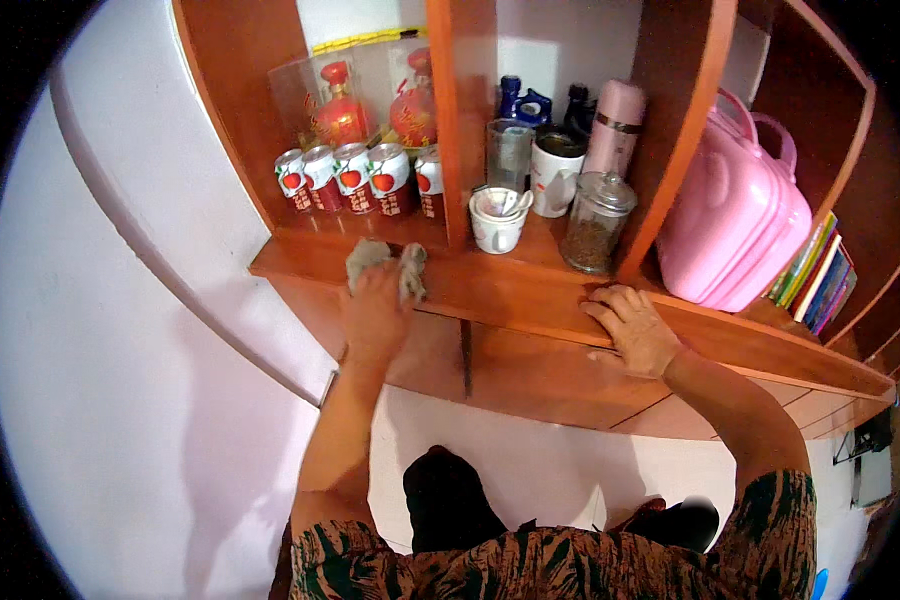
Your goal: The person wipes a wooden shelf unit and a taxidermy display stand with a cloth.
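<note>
With my left hand (pixel 375 305) I press a crumpled greyish-beige cloth (pixel 366 254) onto the front ledge of the brown wooden cabinet (pixel 510 290). The cloth bunches out around my closed fingers, just in front of the cans. My right hand (pixel 634 328) lies on the same ledge farther right, its fingers stretched over the edge and nothing held. A lidded glass jar (pixel 598 225) with brown contents stands a little behind it.
Several red-and-white cans (pixel 351 178) line the left compartment before boxed red bottles (pixel 338 105). The middle one holds nested white cups (pixel 497 225), a white mug (pixel 555 172) and a pink flask (pixel 617 125). At right are a pink case (pixel 735 220) and upright books (pixel 820 275).
</note>
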Demonstrator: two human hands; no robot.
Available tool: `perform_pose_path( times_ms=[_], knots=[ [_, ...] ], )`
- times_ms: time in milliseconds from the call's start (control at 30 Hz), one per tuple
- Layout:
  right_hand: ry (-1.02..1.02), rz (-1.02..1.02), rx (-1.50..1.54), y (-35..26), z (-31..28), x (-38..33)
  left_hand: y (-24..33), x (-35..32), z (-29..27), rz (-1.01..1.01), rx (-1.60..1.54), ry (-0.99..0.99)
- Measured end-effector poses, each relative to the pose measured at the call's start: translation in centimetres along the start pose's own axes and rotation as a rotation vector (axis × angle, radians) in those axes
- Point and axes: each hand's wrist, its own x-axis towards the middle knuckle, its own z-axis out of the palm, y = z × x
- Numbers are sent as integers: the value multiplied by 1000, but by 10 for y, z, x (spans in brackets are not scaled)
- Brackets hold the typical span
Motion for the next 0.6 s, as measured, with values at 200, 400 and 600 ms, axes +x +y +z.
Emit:
perform_pose_path(
  times_ms=[200,400,600],
  knots=[
    [-6,56,21,6,2,-1,-92,37,9,-223,80,-70],
    [14,58,42,7,7,5,-153,61,15,-393,128,148],
    [-37,81,18,6,3,5,-168,84,19,-607,333,-174]
  ],
)
